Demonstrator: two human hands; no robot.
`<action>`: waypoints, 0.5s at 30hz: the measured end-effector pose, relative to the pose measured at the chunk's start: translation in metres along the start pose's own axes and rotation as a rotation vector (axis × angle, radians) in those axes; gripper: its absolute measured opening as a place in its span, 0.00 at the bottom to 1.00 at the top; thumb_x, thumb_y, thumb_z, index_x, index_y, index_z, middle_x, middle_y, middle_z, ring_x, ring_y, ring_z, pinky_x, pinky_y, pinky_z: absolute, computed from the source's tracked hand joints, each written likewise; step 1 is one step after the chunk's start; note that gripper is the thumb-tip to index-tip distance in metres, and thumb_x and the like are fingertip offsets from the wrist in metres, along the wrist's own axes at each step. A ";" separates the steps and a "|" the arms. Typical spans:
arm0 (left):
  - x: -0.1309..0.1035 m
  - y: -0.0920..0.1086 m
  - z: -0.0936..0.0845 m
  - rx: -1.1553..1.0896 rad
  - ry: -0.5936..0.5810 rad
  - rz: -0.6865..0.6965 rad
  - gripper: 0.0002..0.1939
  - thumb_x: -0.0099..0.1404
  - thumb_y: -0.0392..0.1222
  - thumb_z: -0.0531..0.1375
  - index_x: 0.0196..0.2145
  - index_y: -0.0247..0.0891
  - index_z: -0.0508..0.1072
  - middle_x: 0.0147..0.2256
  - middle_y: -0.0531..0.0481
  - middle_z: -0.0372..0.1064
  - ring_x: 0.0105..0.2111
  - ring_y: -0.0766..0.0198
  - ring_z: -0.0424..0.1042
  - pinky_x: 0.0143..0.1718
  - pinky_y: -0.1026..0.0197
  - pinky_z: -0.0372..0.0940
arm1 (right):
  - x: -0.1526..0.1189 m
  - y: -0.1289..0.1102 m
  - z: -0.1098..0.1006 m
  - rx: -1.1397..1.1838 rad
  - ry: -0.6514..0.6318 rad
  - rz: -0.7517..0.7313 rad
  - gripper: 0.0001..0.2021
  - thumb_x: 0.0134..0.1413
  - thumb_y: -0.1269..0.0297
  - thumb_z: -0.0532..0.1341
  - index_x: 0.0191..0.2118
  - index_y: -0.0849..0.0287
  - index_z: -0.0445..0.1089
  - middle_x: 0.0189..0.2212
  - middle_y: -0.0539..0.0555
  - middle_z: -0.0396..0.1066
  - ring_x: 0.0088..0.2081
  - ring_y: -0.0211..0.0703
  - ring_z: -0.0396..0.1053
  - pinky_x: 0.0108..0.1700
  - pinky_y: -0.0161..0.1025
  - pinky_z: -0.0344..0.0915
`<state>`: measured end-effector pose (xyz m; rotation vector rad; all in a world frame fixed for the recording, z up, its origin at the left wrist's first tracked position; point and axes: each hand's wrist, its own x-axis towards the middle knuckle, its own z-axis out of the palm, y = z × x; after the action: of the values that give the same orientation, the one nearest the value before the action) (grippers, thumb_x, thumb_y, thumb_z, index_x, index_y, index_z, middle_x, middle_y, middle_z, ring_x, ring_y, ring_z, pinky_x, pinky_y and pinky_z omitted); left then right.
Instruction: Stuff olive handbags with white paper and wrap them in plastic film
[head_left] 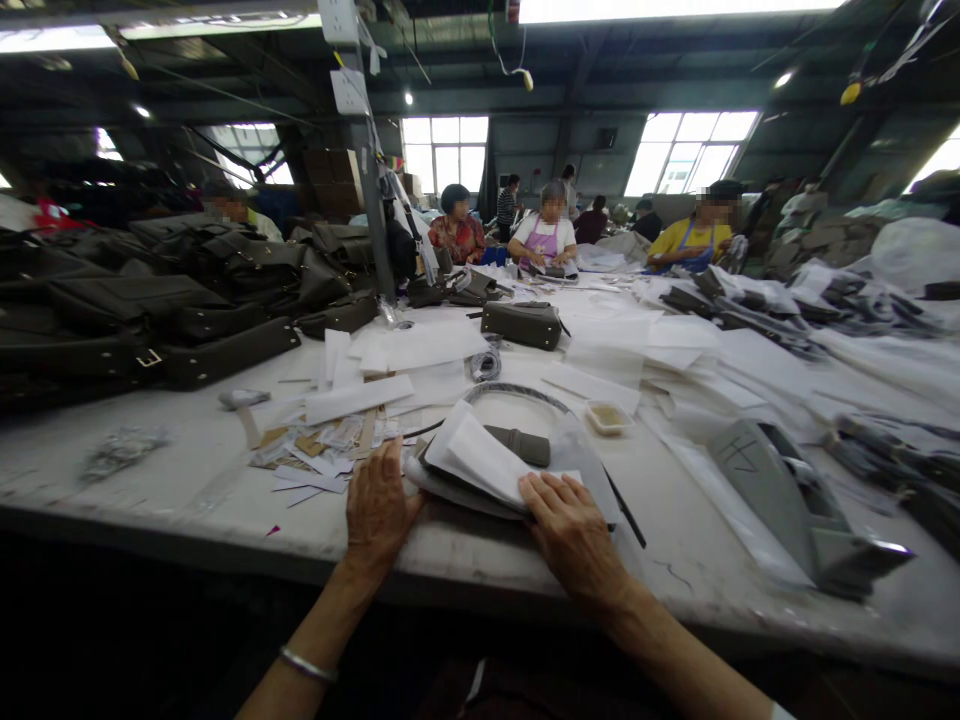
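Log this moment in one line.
right hand: on folded white paper-like sheet | left hand: beside the sheet, contact unclear | nearby: clear shallow plastic tub

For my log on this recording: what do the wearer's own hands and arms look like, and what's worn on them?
Both the left hand and right hand are ungloved, with bare forearms. A plain silver-coloured bangle circles the left wrist. A pale sleeve edge shows on the right arm.
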<state>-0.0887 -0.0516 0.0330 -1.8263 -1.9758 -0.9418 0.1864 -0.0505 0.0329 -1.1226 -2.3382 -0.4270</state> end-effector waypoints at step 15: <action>0.057 0.007 -0.021 0.140 -0.158 1.048 0.20 0.69 0.36 0.55 0.58 0.39 0.64 0.58 0.43 0.63 0.65 0.53 0.51 0.68 0.42 0.38 | 0.003 0.010 -0.004 -0.004 0.024 -0.092 0.15 0.63 0.74 0.54 0.53 0.62 0.68 0.49 0.57 0.74 0.49 0.52 0.70 0.53 0.49 0.62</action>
<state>-0.0950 -0.0208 0.0849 -2.4224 -0.8221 -0.3092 0.1940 -0.0440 0.0388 -1.0087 -2.3754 -0.4755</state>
